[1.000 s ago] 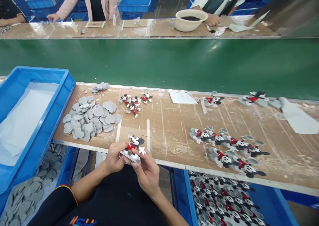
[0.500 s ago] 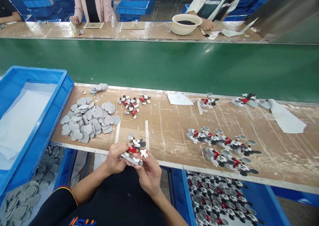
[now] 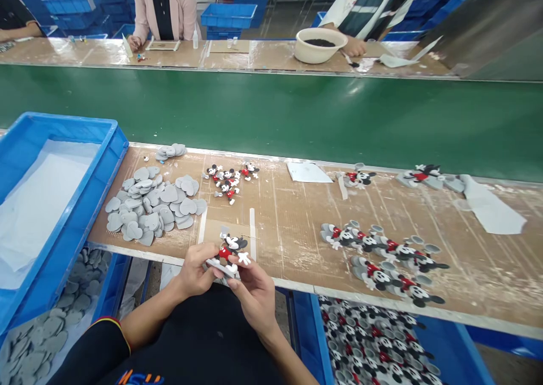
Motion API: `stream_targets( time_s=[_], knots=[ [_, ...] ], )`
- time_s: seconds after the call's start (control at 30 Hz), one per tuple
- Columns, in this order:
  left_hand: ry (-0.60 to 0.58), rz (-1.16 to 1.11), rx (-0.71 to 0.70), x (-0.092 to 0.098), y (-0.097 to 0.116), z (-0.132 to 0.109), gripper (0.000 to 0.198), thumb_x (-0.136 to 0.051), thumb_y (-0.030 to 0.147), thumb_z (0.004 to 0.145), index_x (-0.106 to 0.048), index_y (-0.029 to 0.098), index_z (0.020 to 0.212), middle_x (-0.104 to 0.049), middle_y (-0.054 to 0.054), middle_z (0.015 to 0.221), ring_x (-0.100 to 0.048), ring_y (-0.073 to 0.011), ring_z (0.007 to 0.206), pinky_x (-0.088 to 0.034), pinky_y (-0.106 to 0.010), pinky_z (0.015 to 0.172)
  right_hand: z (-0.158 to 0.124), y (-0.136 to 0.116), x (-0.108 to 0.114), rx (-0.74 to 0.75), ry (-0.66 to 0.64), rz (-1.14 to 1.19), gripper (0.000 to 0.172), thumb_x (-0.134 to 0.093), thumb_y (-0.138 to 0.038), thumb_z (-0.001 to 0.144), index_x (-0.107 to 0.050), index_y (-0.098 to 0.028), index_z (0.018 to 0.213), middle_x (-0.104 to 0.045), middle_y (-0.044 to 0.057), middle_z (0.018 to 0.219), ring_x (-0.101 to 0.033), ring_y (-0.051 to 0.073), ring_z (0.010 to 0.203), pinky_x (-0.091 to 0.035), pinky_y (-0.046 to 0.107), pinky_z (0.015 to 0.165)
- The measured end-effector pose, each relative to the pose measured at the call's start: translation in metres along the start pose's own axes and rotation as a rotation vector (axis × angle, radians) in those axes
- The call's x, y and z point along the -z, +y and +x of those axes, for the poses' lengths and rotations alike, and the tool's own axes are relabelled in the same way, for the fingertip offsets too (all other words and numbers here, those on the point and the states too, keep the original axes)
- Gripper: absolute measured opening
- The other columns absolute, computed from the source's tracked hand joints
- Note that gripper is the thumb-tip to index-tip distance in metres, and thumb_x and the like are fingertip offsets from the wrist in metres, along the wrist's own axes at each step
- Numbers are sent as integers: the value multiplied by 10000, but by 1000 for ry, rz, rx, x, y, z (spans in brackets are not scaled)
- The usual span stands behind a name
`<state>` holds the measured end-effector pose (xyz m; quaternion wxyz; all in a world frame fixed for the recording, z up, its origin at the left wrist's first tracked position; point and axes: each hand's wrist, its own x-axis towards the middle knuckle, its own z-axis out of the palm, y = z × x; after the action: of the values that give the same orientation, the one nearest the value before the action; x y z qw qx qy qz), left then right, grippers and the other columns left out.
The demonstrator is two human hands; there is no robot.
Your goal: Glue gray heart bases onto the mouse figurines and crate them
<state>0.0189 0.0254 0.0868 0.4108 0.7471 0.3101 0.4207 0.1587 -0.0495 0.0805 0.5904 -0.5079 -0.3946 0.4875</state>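
Just over the table's front edge, both my hands grip one mouse figurine [image 3: 225, 251] with black ears, red shorts and white gloves, standing on a grey base [image 3: 220, 268]. My left hand [image 3: 199, 269] pinches the base from the left, thumb on top. From the right, my right hand [image 3: 252, 289] closes its fingers on the figurine's foot and lower side. Ahead on the cardboard lie several loose mouse figurines [image 3: 228, 190]. Left of those is a heap of grey heart-shaped pieces [image 3: 156, 204].
Figurines on bases stand in rows [image 3: 382, 246] at right. A blue bin [image 3: 112, 147] lined with white sheet is at left. Below the table, one crate [image 3: 458, 345] holds many figurines. Beyond the green belt [image 3: 254, 108], people sit at another bench with a cream bowl [image 3: 305, 54].
My fingers have shifted slightly on the figurine, and its base is tilted more. The right fingertips have moved up along its side. The camera view has shifted a little.
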Motion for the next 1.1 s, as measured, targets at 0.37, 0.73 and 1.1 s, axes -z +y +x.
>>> stream_targets(
  time_s=[0.37,0.73,1.1],
  knots=[
    [-5,-23,0,-2,0,-1,545,-429,632,951,-502,164,682,-462,10,601,-376,-107,538,-304,-249,523,-1,0,5,53,3,-70,288,-749,-375,831,-735,-276,1102,-697,71,975,-643,202,805,-544,335,729],
    [-12,-18,18,-2,-1,-3,525,-439,608,958,-496,163,684,-458,13,607,-385,-105,544,-302,-242,532,1,-3,4,116,-5,-113,269,-726,-338,858,-734,-268,1118,-680,59,931,-633,183,792,-532,303,702],
    [-20,11,13,-2,-2,-6,470,-476,556,961,-496,164,704,-439,22,610,-388,-101,551,-285,-239,538,-2,6,10,218,-32,-145,284,-685,-225,888,-708,-340,1147,-671,32,920,-631,184,835,-498,288,694]
  ],
)
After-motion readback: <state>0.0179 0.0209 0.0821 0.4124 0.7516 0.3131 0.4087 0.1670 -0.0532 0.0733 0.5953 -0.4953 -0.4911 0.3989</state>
